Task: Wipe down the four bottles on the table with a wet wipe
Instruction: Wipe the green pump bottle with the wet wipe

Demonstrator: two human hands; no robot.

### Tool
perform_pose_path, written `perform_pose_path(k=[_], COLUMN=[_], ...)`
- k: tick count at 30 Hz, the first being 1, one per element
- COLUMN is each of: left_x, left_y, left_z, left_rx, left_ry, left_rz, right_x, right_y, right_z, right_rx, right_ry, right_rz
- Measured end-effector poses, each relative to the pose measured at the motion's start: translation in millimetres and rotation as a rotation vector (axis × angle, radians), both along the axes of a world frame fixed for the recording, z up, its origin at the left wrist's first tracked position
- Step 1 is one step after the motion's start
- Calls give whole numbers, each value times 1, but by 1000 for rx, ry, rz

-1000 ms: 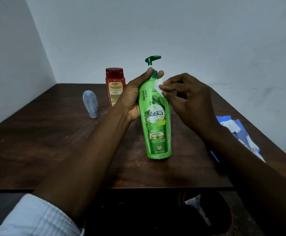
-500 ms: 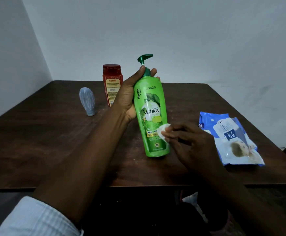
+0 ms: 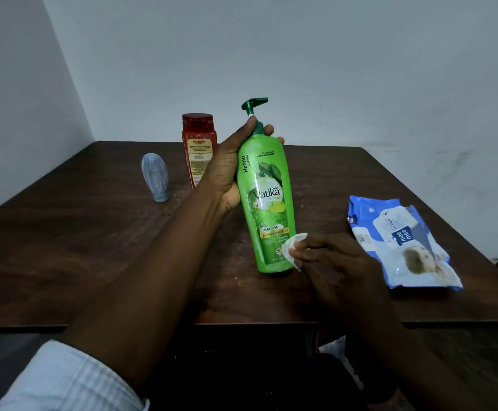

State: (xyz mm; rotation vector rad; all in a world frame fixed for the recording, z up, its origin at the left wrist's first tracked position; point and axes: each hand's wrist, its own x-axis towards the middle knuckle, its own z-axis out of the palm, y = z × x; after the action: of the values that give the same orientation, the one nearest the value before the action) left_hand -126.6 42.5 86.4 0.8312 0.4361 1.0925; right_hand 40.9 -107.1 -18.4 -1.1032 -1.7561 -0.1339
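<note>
From my feed, the pump bottle (image 3: 267, 200) stands near the middle of the worktop (image 3: 93, 262), tilted slightly, with my left grip (image 3: 227, 170) wrapped round its upper part. Behind it toward the far edge stands a capped bottle (image 3: 197, 148), and left of that a small tube (image 3: 155, 177). My right grip (image 3: 327, 262) presses a wipe (image 3: 292, 247) against the pump bottle's base. The wipes pack (image 3: 402, 241) lies flat by the right edge.

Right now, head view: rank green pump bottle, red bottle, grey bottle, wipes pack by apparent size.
1. green pump bottle, nearest of the bottles, so partly inflated.
2. wipes pack, lying flat; close to the green one, order unsure.
3. red bottle, partly behind the left hand.
4. grey bottle.
</note>
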Motion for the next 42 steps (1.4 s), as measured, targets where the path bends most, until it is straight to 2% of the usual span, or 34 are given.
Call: perform_pose_path(k=[6, 13, 25, 37, 42], left_x=[4, 9, 7, 11, 15], left_y=[3, 3, -3, -3, 0], left_z=[-10, -6, -3, 1, 2], left_rx=[1, 37, 63, 23, -10], left_ry=[-131, -93, -165, -107, -42], left_rz=[-29, -93, -146, -109, -60], right_x=[-7, -17, -30, -33, -35], right_y=[12, 47, 100, 92, 77], right_z=[14, 58, 136, 127, 103], right_rx=[-8, 35, 93, 88, 87], right_ry=[10, 14, -33, -143, -349], right_rz=[-5, 38, -5, 49, 103])
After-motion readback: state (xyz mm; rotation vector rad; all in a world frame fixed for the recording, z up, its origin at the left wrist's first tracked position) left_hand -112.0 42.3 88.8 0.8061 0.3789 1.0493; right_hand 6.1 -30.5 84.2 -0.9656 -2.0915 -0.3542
